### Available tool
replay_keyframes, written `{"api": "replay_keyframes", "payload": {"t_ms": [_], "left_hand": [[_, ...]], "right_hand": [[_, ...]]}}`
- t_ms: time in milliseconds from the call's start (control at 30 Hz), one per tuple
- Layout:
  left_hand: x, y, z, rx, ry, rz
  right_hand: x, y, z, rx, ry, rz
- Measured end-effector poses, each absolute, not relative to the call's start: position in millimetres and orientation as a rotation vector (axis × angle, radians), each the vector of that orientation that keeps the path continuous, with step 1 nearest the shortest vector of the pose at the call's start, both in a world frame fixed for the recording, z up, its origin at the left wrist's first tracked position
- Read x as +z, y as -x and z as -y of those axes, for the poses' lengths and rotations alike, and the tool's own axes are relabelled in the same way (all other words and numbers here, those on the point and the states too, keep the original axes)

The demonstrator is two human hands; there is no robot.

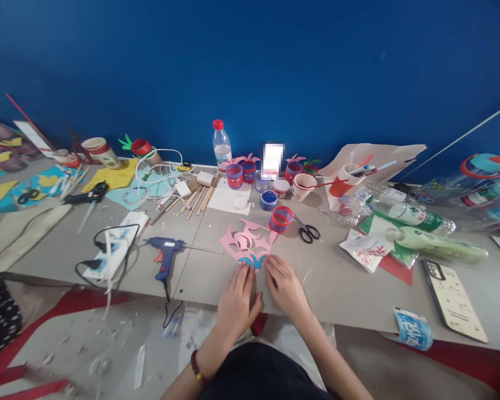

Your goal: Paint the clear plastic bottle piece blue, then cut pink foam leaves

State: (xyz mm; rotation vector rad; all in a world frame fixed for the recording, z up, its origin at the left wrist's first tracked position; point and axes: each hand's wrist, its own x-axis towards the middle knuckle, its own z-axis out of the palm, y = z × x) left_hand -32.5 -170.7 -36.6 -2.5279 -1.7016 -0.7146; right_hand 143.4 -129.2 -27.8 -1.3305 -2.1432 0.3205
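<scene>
Papercraft at a crowded table [329, 283]. A small blue paper cutout [257, 262] with curved points lies at the lower centre of the frame, against the near edge of a pink paper sheet [229, 240] pierced by curved openings. The left hand [238, 294] reaches its lower left edge, fingers extended and close together, thumb apart; the right hand [284, 283] lies low with its fingertips at the right edge. Whether either hand pinches the paper or merely presses it cannot be told.

The cutout is probably very light and flexible, its narrow points likely to bend or tear; the broader lower part appears the better hold, with flat fingertips. The pink sheet, with its thin strips, probably snags easily.

Just beyond the sheet, right of centre, a red-and-purple ring [280, 219] stands close to its corner, with black-handled scissors [307, 229] beside it. Left of centre lies a blue glue gun [165, 255], its clear stick [204, 249] extending towards the pink sheet and obstructing leftward movement. Farther left is a white power strip [117, 244] with black leads. Behind, at upper centre, an open jar of blue paint [269, 200] and a paper cup [303, 188] present a spill hazard.
</scene>
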Motion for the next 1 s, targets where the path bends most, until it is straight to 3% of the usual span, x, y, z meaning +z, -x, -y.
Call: {"api": "replay_keyframes", "payload": {"t_ms": [333,700,1000], "left_hand": [[-35,31,170,-0.716,2.450,1.705],[-36,30,171,-0.714,2.437,1.710],[-30,30,170,-0.743,2.400,1.638]], "right_hand": [[-24,-142,129,0.262,1.419,2.086],[-28,-143,124,-0.047,1.624,2.024],[-23,-140,125,0.210,1.522,2.150]]}}
